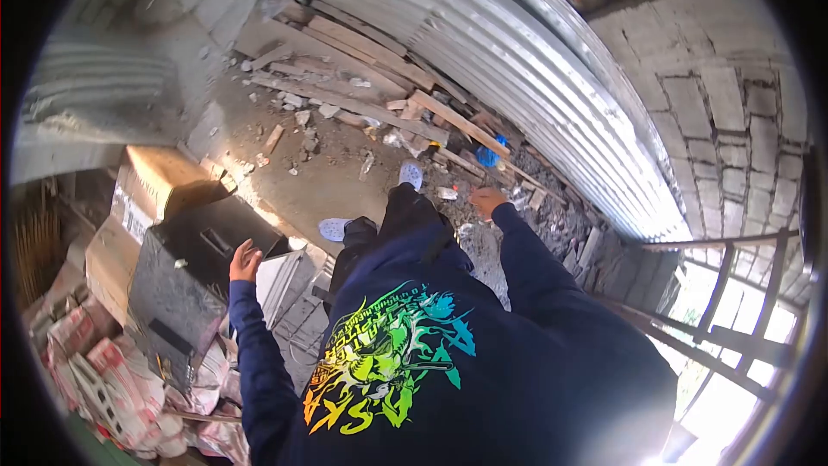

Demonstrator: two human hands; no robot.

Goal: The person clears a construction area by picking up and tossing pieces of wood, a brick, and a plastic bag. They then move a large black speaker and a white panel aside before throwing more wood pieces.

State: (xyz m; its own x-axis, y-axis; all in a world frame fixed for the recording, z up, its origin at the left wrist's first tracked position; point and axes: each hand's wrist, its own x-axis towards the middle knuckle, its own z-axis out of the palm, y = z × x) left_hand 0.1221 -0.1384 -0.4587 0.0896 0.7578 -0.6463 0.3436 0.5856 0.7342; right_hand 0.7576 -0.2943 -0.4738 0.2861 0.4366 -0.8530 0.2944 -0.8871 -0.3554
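My left hand hangs at my side with its fingers apart, and nothing shows in it. It is nearest to a dark flat panel that leans by some cardboard boxes. On the other side, my right hand hangs over the rubble-strewn ground, fingers loosely bent and no object visible in it. Just beyond it lie a blue plastic piece and a long wooden plank. Both arms are in dark blue sleeves. My feet in light patterned shoes stand apart on the dirt floor.
Corrugated metal sheets stand along the far side, with stacked boards and broken stones before them. At left are a cardboard box and red-and-white sacks. A block wall and a wooden frame stand at right.
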